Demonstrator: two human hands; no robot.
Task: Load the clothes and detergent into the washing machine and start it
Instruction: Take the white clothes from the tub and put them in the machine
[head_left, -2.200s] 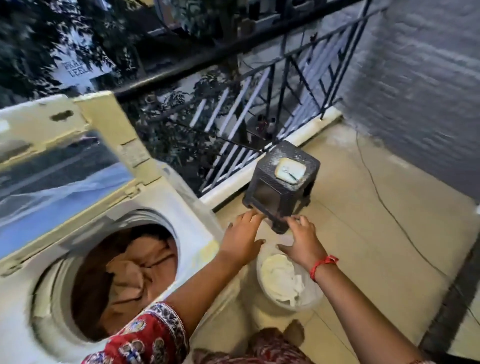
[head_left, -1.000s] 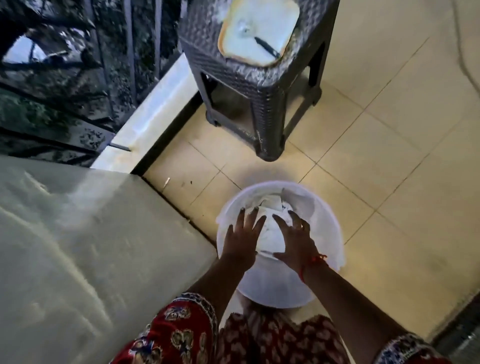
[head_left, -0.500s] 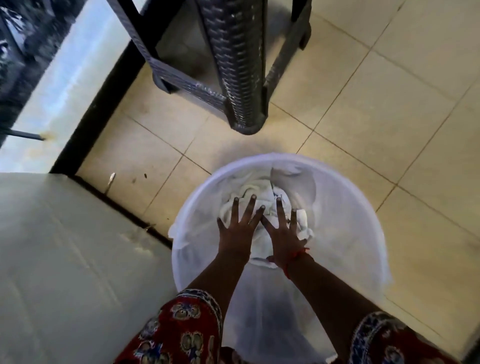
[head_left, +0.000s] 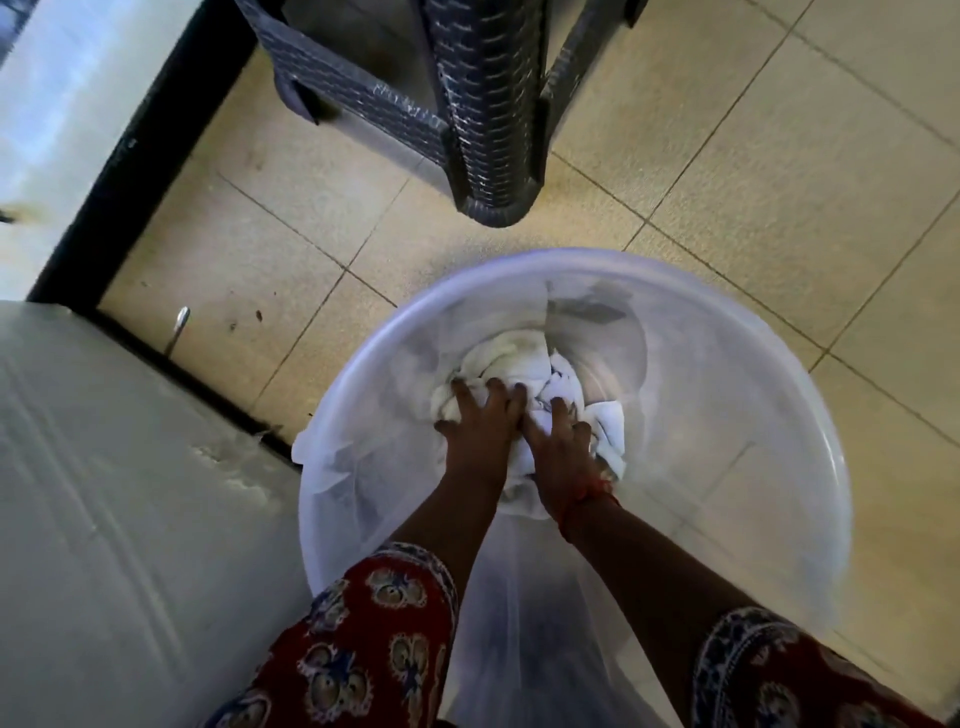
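Fingers that lay spread flat across the white laundry (head_left: 524, 374) half a second ago have now curled into it: the left hand (head_left: 480, 421) bunches the pale folds on its side, the right hand (head_left: 558, 441), a red thread (head_left: 592, 493) at the wrist, digs in beside it, the 2 hands touching at the knuckles. Whether either fist is fully closed cannot be told, since the fingertips are buried in cloth. The shift from pressing to gathering suggests the lift toward the machine is about to begin. The clothes sit low at the bottom of a translucent white bucket (head_left: 810, 431) standing on the tiled floor (head_left: 779, 182); nothing else shows inside it. The washing machine (head_left: 114, 519) is just beside the bucket on the person's left, only its pale side panel in view, its drum out of frame. A dark woven stool (head_left: 483, 104) stands beyond the bucket. No detergent is visible.
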